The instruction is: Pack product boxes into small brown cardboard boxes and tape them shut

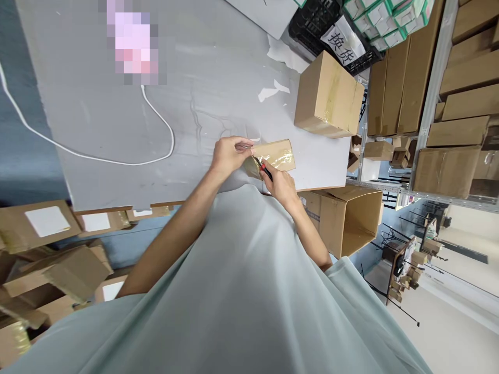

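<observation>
A small cardboard box (276, 150) with shiny clear tape across it lies near the front edge of the grey table, close to my body. My right hand (284, 186) is closed around a small tool with a red-and-black handle (266, 170). Its thin dark tip reaches the left end of the box; I cannot tell whether it is a knife or another tool. At that same end, my left hand (229, 155) has its thumb and fingers pinched together beside the tip. What they pinch is too small to make out.
A larger taped carton (329, 98) stands at the table's right, beside a black crate (317, 26) of green-and-white boxes. White paper scraps (273, 92) and a white cable (117, 162) lie on the table. An open carton (351, 218) stands below right; loaded shelves (432, 93) are beyond.
</observation>
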`<state>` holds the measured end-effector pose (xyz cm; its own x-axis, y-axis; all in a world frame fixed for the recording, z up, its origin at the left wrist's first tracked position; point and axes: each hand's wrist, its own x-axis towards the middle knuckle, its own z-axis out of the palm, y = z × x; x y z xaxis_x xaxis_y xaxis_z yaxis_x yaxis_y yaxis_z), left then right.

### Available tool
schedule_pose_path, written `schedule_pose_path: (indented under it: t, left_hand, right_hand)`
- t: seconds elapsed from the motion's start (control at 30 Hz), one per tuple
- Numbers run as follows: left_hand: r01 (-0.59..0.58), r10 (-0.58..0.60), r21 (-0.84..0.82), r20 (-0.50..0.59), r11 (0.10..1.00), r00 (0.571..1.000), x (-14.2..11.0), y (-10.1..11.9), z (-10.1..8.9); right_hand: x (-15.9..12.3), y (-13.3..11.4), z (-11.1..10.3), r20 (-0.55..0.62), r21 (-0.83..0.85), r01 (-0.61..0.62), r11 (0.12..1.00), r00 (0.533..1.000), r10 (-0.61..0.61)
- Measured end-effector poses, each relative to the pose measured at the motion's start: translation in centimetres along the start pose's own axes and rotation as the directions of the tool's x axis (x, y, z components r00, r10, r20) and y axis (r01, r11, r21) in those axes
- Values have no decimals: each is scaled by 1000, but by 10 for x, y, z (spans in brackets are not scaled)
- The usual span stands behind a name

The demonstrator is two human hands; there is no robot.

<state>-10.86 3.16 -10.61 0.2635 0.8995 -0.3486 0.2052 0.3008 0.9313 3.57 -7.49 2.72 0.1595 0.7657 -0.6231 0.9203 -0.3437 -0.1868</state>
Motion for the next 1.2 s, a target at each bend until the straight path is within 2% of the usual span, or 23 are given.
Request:
schedule_pose_path:
  t: [0.3,0.53,0.6,0.73,0.9,1.0,1.07,1.13,1.2]
  left_hand:
    - [-16,17,40,-31,999,999,-7,2,7]
    - [17,-18,-11,-77,1000,997,-10,1,15]
    - [25,-26,-10,-85,1000,996,-12,1,16]
    - [16,-16,1,-104,1000,994,-13,2,19]
    - [-13,15,19,-116,1000,993,-13,0,17]
    - [-29,34,44,-102,999,994,-16,1,12]
    - [-66,75,102,-87,993,993,-19,4,11]
    - [-138,152,174,-65,975,986,-21,12,16]
    - [-227,235,209,-14,951,972,-23,21,30]
  right_hand:
    - [4,-27,2,0,-49,-89,995,996,89]
    - [8,-31,19,-19,-32,-140,990,990,140]
    - [6,-30,22,-18,-51,-140,989,990,140]
    - [-5,-31,25,59,-126,-173,977,982,182]
    - [-21,-32,20,63,-114,-160,980,984,168]
    - [-33,-19,12,32,-59,-162,985,986,164]
    - [-38,-1,6,-35,6,-177,984,984,177]
    - [-39,22,0,-106,65,-213,975,970,219]
    - [-35,45,-5,-147,103,-254,962,952,268]
